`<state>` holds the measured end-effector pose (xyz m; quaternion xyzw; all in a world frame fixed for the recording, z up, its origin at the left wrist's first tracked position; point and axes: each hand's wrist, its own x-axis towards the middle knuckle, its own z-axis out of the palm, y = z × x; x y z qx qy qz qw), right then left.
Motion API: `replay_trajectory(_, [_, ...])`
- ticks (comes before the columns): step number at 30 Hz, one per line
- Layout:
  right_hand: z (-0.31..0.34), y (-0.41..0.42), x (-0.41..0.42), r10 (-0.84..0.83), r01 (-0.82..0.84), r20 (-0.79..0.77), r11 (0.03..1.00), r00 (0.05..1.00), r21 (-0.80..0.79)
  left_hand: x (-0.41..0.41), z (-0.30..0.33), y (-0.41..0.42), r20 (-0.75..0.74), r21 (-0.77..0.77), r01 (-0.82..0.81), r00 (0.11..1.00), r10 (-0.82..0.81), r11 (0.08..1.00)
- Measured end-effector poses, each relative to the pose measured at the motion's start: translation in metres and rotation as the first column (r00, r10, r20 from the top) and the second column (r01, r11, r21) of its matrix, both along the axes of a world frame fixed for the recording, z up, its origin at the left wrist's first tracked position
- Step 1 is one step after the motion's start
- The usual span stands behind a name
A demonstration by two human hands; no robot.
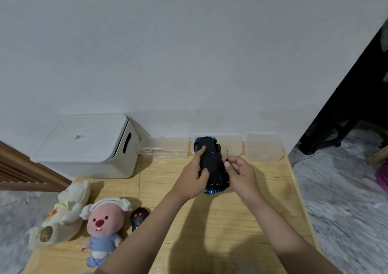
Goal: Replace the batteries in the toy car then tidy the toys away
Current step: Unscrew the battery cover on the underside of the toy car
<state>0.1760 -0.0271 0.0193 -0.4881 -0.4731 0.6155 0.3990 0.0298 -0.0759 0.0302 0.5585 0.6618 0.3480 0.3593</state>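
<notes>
The blue toy car (212, 164) is turned over, its black underside facing up, held above the wooden table (210, 221). My left hand (194, 178) grips the car's left side, with the index finger stretched along the underside. My right hand (241, 174) pinches a thin dark screwdriver (227, 155) beside the car's right side, tip pointing up. A black remote control (138, 218) with red buttons lies at the left. Next to it sit a pink plush toy (104, 227) in blue clothes and a cream plush bear (63, 215).
A white lidded storage box (88, 145) stands at the back left against the wall. Three clear plastic containers (165, 146) (235, 145) (262, 146) line the wall behind the car. The table's right edge drops to a marbled floor (340, 189).
</notes>
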Motion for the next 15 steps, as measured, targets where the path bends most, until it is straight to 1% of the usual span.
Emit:
replay_trajectory(4, [0.0006,-0.0027,-0.0008,-0.005,0.005,0.011,0.999,1.0,0.032,-0.0008,-0.0026,-0.0001,0.005,0.036,-0.05,0.999,0.049,0.998])
replay_trajectory(8, [-0.0014,-0.0052,0.0,-0.007,0.007,0.007,0.999,1.0,0.041,-0.0001,-0.0015,0.0001,0.017,0.052,-0.05,0.999,0.05,0.997])
replay_trajectory(13, [-0.0009,-0.0058,0.0011,-0.015,0.014,0.014,0.998,1.0,0.066,-0.0011,-0.0034,0.0004,0.066,0.069,-0.066,0.996,0.061,0.995])
replay_trajectory(15, [-0.0006,-0.0049,0.0027,-0.014,0.013,0.016,0.998,1.0,0.064,-0.0016,-0.0047,0.0005,0.129,0.073,-0.098,0.988,0.088,0.992])
